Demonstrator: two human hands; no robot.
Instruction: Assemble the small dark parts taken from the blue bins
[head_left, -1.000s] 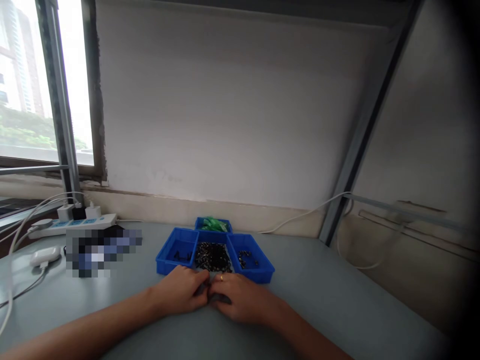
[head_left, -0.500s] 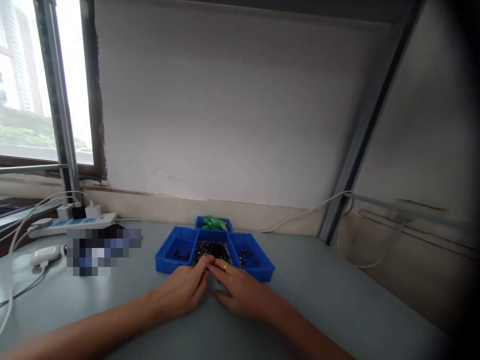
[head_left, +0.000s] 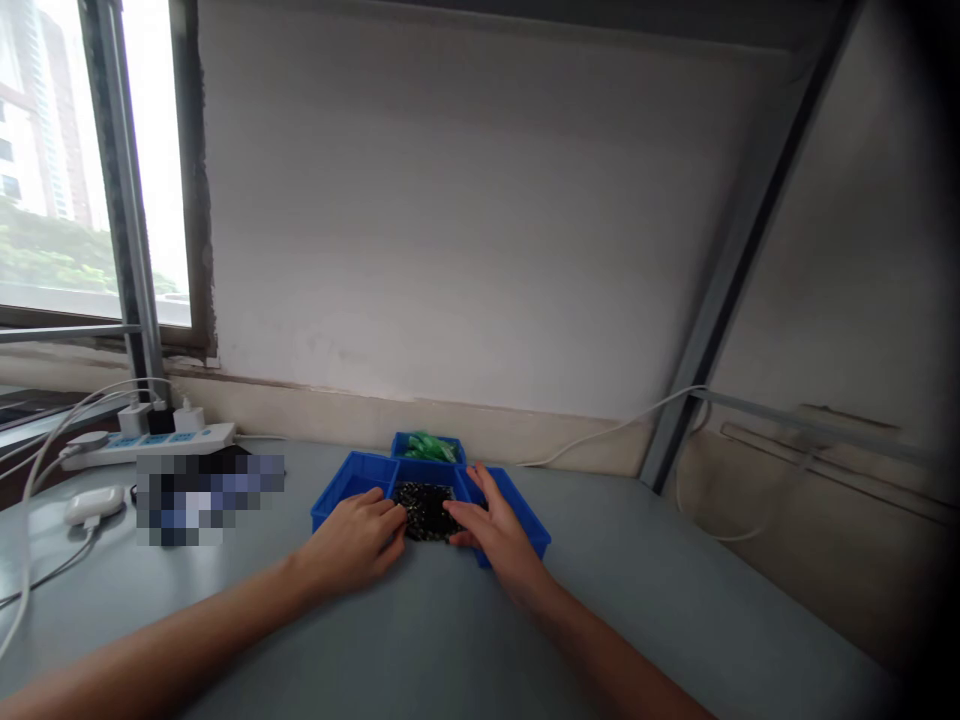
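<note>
Four blue trays stand together on the grey table. The middle tray [head_left: 424, 492] holds a heap of small black parts. My left hand [head_left: 354, 541] rests at the front corner where the left tray [head_left: 351, 479] meets the middle one. Its fingers are curled, with the tips at the edge of the black heap, and what they hold is hidden. My right hand [head_left: 496, 527] lies over the right tray [head_left: 534, 524] with its fingers stretched out and apart, and its thumb reaches toward the black parts. The back tray [head_left: 426, 446] holds green pieces.
A white power strip [head_left: 146, 443] with plugs and white cables lies at the back left below the window. A small white case [head_left: 91, 504] sits near it beside a blurred patch. A white cable [head_left: 600, 432] runs along the wall to a slanted metal post [head_left: 720, 300].
Both hands moved forward from the bare table in front of the trays. They parted: the left went to the middle tray's front corner, and the right spread over the right tray.
</note>
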